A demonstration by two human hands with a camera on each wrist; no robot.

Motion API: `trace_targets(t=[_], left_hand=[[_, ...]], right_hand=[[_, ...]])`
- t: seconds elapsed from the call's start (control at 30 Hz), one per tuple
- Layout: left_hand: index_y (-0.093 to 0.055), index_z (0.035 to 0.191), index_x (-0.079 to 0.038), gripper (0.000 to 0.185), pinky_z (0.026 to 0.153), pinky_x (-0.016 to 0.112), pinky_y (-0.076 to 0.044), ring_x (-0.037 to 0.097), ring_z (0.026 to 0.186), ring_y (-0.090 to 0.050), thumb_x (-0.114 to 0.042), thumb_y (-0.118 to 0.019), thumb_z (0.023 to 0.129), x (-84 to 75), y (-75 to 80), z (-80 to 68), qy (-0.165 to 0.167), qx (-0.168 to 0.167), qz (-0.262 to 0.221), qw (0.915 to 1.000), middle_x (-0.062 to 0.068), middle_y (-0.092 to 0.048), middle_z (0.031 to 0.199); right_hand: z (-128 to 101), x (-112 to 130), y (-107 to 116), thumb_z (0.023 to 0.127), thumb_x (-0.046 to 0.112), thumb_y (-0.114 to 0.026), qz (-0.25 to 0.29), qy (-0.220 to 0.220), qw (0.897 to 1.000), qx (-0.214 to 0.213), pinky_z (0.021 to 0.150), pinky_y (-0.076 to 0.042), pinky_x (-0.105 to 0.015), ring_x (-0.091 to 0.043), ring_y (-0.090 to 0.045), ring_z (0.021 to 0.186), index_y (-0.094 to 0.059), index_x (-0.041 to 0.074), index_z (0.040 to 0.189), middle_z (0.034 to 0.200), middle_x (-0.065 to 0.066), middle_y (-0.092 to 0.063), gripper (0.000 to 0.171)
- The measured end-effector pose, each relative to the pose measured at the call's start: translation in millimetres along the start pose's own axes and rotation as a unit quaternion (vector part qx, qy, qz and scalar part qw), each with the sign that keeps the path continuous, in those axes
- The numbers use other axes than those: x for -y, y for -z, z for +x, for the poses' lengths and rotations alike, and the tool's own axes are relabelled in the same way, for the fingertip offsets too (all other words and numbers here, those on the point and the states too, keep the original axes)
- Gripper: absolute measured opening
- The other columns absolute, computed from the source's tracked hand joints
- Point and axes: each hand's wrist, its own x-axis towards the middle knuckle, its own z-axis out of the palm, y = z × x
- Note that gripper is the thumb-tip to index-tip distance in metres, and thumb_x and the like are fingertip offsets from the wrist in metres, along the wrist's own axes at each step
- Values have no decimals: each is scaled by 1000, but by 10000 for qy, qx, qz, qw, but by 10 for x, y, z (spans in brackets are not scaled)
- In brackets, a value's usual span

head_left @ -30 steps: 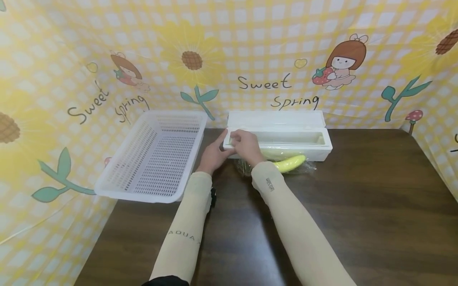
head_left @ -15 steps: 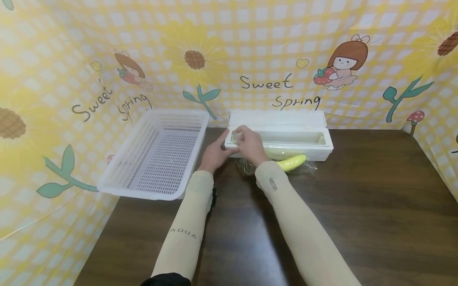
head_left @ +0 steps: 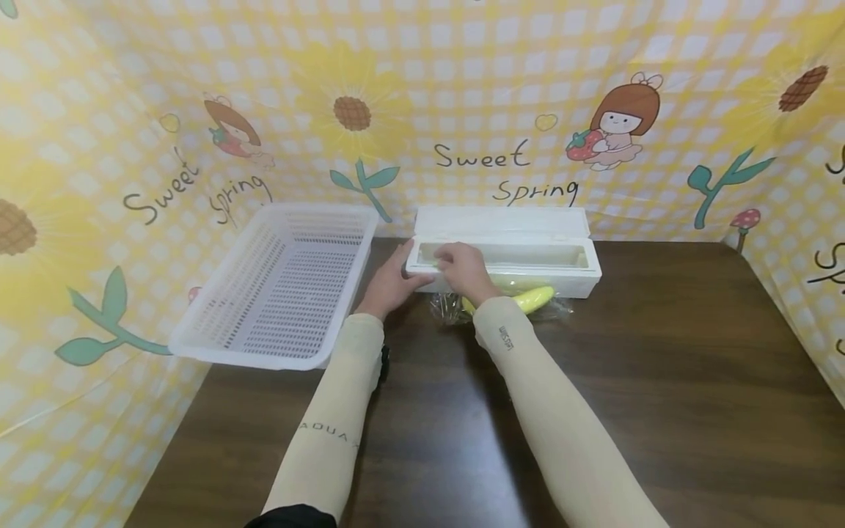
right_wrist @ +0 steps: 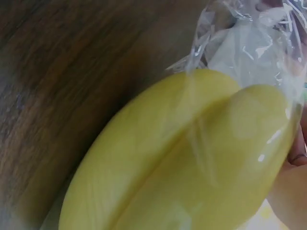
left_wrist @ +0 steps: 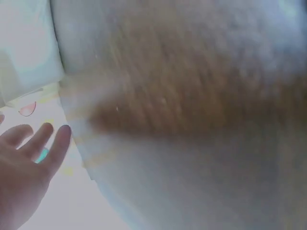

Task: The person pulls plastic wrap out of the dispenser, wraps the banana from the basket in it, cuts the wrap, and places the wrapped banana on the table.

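A long white box (head_left: 502, 283) with its lid raised stands at the back of the table. My left hand (head_left: 388, 287) is at its left end, thumb on the front wall and fingers along the side. In the left wrist view these fingers look nearly straight and spread. My right hand (head_left: 464, 270) reaches over the front rim near the same end, fingertips drawn in with the thumb; whatever lies between them is hidden. Two bananas (right_wrist: 158, 158) in clear plastic film (right_wrist: 249, 48) lie against the box front, partly beneath my right wrist in the head view.
A white plastic basket (head_left: 247, 361) stands left of the box on the dark wooden table (head_left: 634, 411). Behind them hangs a yellow checked cloth (head_left: 409, 88) with printed flowers. The box's raised lid (head_left: 502, 221) leans toward this cloth.
My right hand has shifted slightly to the right along the box's front rim. My left hand keeps its place at the end; the bananas and basket stay put.
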Motion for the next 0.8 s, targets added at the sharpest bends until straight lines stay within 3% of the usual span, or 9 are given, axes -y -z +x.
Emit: trace_targets(t=[0.13, 0.37, 0.6, 0.8], left_hand=[[-27, 160, -36, 82, 119, 47, -21, 26, 152, -15, -53, -70, 92, -3, 8, 11, -184, 132, -304, 9993, 1, -10, 168], [-49, 150, -32, 61, 119, 45, -24, 23, 152, -15, -46, -69, 94, 0, -29, 21, -92, 145, -908, 9957, -10, -8, 167], [-55, 146, -32, 57, 117, 41, -27, 21, 151, -16, -43, -71, 94, 7, -99, 32, -93, 22, -1199, 9927, -13, -10, 166], [-54, 147, -33, 59, 117, 42, -29, 23, 151, -17, -44, -73, 92, 9, -106, 18, 1, 10, -1360, 9907, -11, -11, 166]], right_hand=[[5, -13, -18, 97, 2, -62, 22, 61, 10000, 28, 105, -44, -44, -32, -60, 118, -70, 1, 121, 123, -15, -68, 25], [-1, -20, -5, 98, 5, -63, 189, 153, 9997, 76, 103, -46, -44, -31, -61, 115, -70, 0, 119, 121, -15, -69, 23], [-7, -37, 0, 98, 8, -65, 60, 31, 9999, 92, 105, -45, -43, -30, -60, 118, -70, 2, 124, 126, -14, -68, 27], [9, -39, -24, 96, 6, -67, 22, -48, 9999, -86, 107, -43, -42, -30, -60, 121, -74, 3, 118, 123, -13, -69, 23]])
